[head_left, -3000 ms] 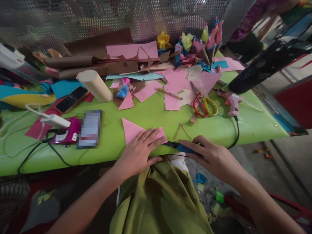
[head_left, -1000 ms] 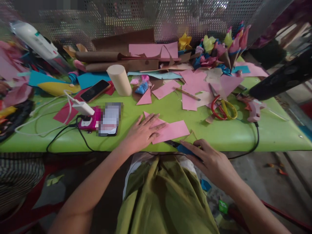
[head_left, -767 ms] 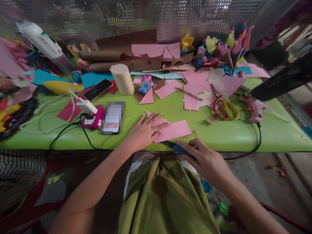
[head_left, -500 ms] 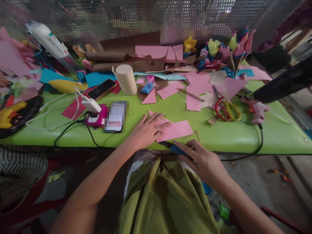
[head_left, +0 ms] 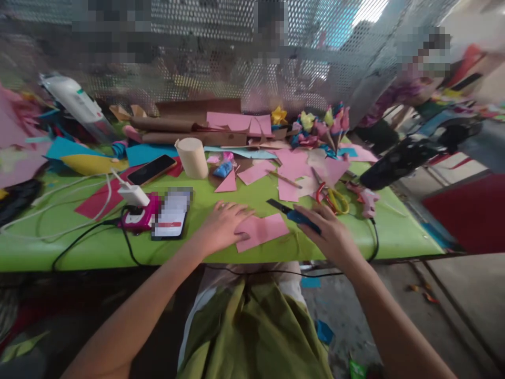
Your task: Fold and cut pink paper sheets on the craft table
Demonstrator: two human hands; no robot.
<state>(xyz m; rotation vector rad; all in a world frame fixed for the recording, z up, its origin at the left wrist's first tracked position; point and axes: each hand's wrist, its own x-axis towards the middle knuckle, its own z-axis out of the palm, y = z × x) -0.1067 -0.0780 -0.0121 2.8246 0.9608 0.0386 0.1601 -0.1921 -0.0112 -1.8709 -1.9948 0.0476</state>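
Note:
A small pink paper rectangle (head_left: 263, 231) lies near the front edge of the green table (head_left: 221, 255). My left hand (head_left: 224, 226) rests on its left end, palm down, fingers stretched out and thumb on the paper. In my right hand (head_left: 327, 226) is a blue-handled utility knife (head_left: 302, 218), its dark blade pointing left above the paper's far edge. The blade appears apart from the paper. Behind my right hand lie scissors (head_left: 337, 201) with red and yellow handles, and a pencil (head_left: 286, 179).
Two phones (head_left: 172, 213) (head_left: 152, 169), a magenta power adapter (head_left: 144, 213) and cables lie left. A cardboard tube (head_left: 192, 158) stands behind. A pink glue gun (head_left: 367, 200) and black bottle (head_left: 389, 163) are right. Paper flowers (head_left: 315, 126) and brown paper rolls (head_left: 165, 123) line the back.
My right hand has moved the knife from the paper's near edge up to its far right side. My left hand has slid toward the paper's left end. The view has tilted up and turned right.

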